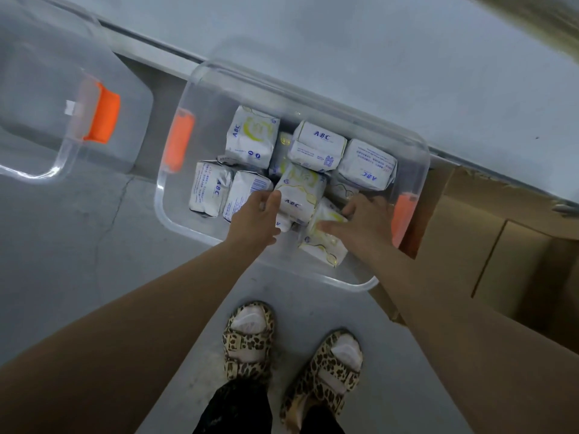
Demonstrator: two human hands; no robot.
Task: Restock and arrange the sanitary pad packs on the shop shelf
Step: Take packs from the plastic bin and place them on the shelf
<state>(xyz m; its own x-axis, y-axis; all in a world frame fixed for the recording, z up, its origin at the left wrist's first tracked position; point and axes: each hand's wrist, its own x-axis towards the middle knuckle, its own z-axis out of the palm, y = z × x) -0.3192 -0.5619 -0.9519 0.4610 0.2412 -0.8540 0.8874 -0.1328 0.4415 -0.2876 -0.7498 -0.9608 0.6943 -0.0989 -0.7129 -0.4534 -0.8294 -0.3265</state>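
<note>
You are reaching into the clear rectangular plastic bin (161,195), where the white film-wrapped pad packs (316,145) are lying loose. Your left hand (255,214) is pinching the middle pack (297,195) by its edge. Your right hand (366,222) is curling its fingers round a yellow-printed pack (322,242). They are looking light, soft and slippery, so be gripping across the width.

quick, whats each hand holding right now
left hand: grips the middle ABC pack in the bin.
right hand: grips the yellow-printed pack beside it.
</note>
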